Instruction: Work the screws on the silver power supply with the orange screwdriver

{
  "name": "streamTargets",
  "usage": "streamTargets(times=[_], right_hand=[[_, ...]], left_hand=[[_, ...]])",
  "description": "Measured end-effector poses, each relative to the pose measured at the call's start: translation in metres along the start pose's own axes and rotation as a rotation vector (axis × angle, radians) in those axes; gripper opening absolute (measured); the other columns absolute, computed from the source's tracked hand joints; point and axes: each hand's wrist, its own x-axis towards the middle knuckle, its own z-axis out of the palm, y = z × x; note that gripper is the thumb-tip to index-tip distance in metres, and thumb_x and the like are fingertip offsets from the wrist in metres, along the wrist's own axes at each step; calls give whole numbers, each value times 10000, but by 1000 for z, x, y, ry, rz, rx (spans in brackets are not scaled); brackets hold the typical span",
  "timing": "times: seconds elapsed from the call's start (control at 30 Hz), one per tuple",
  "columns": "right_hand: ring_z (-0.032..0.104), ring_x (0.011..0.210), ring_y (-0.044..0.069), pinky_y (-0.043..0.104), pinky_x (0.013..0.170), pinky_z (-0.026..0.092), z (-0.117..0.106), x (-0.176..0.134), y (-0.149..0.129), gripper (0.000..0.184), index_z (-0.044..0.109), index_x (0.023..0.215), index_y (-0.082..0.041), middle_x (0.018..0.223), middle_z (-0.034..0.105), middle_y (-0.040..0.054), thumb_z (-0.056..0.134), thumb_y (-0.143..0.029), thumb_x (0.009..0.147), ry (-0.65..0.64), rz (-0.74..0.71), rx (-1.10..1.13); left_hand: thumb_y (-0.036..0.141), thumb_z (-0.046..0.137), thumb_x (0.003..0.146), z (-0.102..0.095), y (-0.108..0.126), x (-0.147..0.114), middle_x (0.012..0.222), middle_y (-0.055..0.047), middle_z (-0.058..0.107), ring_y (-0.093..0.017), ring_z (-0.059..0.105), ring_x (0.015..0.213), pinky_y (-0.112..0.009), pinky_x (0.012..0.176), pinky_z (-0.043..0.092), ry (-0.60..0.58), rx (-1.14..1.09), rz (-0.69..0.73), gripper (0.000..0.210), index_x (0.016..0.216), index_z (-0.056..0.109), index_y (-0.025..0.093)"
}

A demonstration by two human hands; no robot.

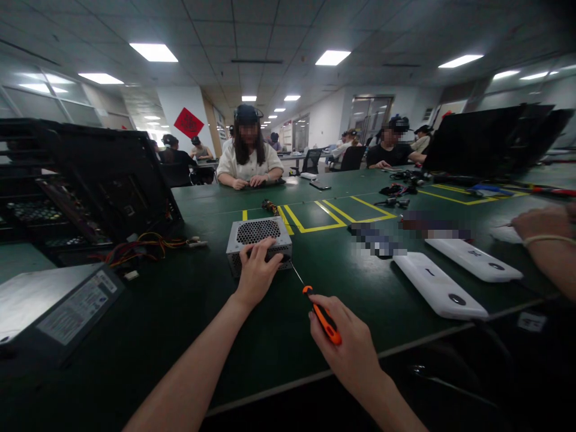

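A grey computer power supply [257, 230] with a honeycomb grille on top sits on the green table in front of me. My left hand [257, 267] grips it from the near side, fingers over its top edge and thumb towards its near right corner. In my right hand [344, 336] is a screwdriver [324, 318] with an orange and black handle. Its thin shaft slants up and left, and the tip meets the power supply's near face beside my left thumb. Whether the tip sits in a screw is too small to tell.
To the left stand an open black computer case [90, 186] with loose cables [153, 243] and another power supply [67, 312]. White power banks [436, 285] lie at right, near another person's hand [546, 225]. Across the table sits a person [249, 150]. Yellow tape [315, 228] marks the tabletop.
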Motion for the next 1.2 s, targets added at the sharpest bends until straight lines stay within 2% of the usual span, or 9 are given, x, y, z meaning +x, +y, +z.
streamTargets(times=[0.53, 1.2], right_hand=[[575, 810, 165, 293, 714, 475, 1, 6, -1, 213, 476, 1077, -189, 917, 567, 57, 433, -203, 868, -92, 41, -30], [589, 815, 160, 297, 720, 498, 1, 5, 0, 221, 483, 1058, -189, 911, 575, 50, 446, -165, 841, -87, 24, -10]], left_hand=[[202, 509, 816, -2, 3, 1, 1184, -104, 533, -240, 457, 1160, -460, 895, 284, 19, 6, 4, 123, 873, 613, 233], [177, 523, 799, -2, 3, 1, 1190, -109, 529, -248, 448, 1166, -467, 891, 286, 19, -6, -8, 113, 860, 604, 228]])
